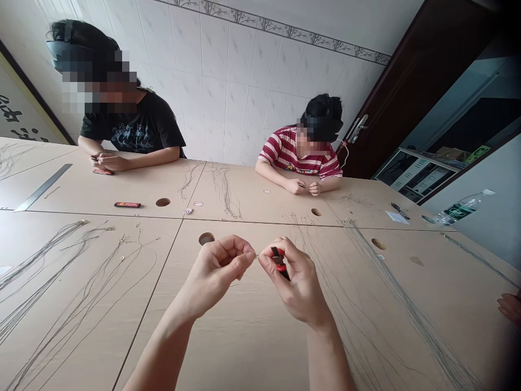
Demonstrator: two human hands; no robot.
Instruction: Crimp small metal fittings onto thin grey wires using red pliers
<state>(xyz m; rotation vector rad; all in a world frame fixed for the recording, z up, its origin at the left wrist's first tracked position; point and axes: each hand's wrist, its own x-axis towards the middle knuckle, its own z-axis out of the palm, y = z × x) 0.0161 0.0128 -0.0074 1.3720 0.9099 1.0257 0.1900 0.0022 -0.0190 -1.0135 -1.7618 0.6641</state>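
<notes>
As the left hand [222,267] and right hand [293,274] meet almost fingertip to fingertip, a tiny, metallic-looking piece [256,256] sits between them, right of the round hole [206,239] and on its near side; its exact shape is too small to tell. Each thumb and forefinger is closed in a pinch, while the right palm also carries a red-and-black hand tool [281,268], probably pliers. Fine fingertip work appears to be in hand; the next move calls for a steady pinch. Right of the hole, a long bundle of thin, grey, flexible strands [407,302] crosses the smooth, pale, wood-grained table [228,347].
</notes>
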